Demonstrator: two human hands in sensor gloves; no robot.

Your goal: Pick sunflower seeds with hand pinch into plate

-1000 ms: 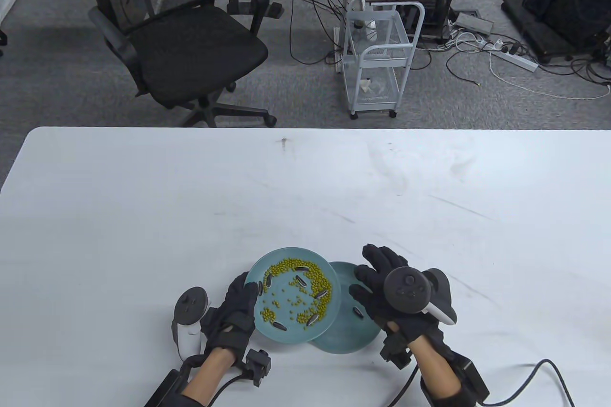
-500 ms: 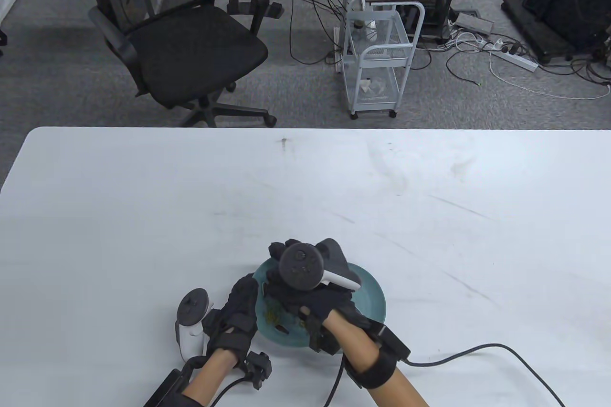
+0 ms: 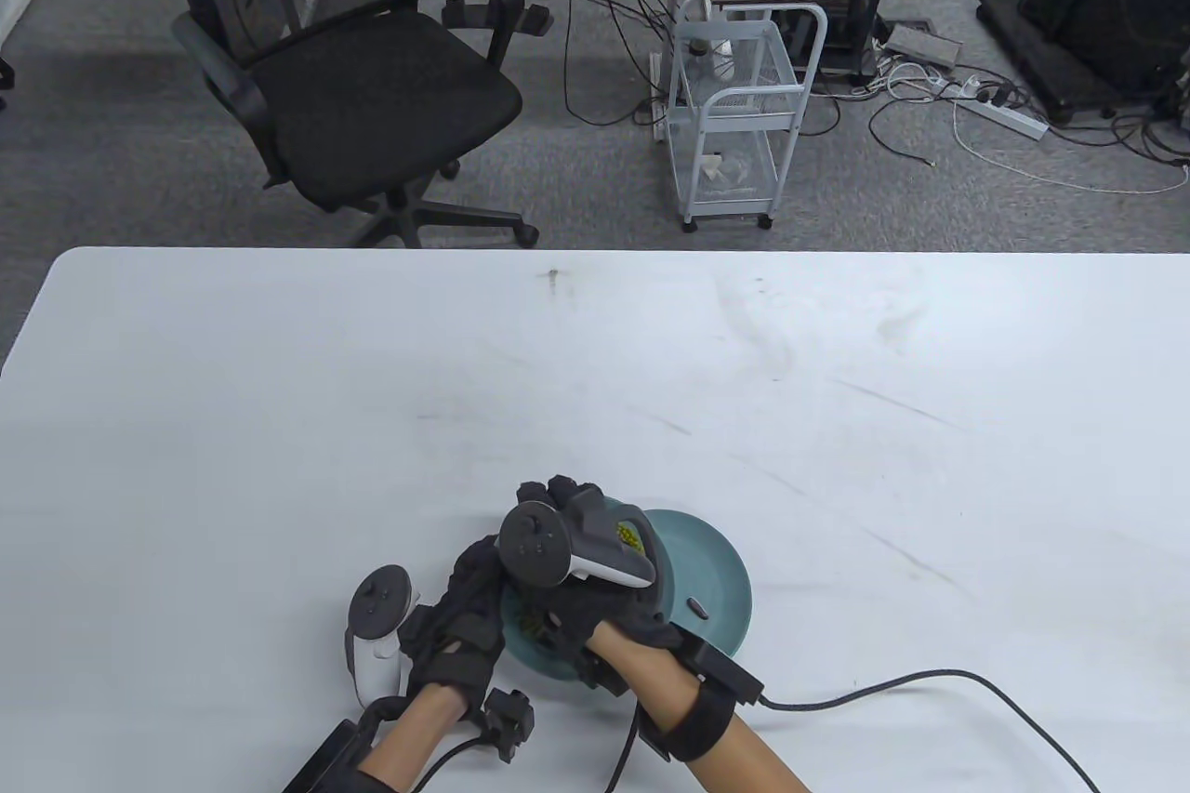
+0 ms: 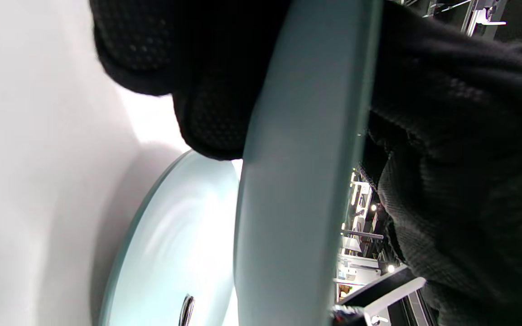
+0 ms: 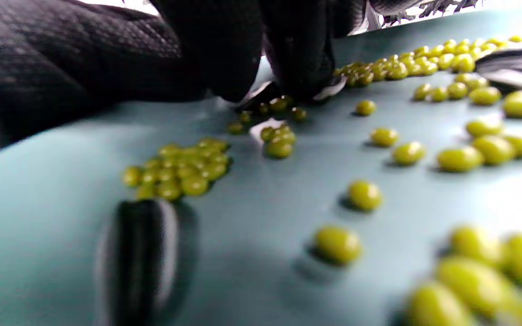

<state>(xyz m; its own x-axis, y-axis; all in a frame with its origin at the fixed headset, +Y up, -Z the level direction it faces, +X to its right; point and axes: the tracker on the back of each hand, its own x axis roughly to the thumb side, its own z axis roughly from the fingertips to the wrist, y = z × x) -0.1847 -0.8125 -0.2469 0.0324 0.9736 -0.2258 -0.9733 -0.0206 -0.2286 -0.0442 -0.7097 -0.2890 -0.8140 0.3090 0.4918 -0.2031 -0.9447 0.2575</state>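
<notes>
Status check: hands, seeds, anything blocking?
Left hand grips the bean plate at its rim. Right hand pinching a sunflower seed among the green beans. One seed in the lower plate. Beans crowd the seeds.

Beyond the white table (image 3: 279, 421): a black office chair (image 3: 353, 77) at left, a white wire trolley (image 3: 739, 119) at centre, with loose cables (image 3: 1004, 151) and a power strip (image 3: 1004, 116) on grey carpet.
</notes>
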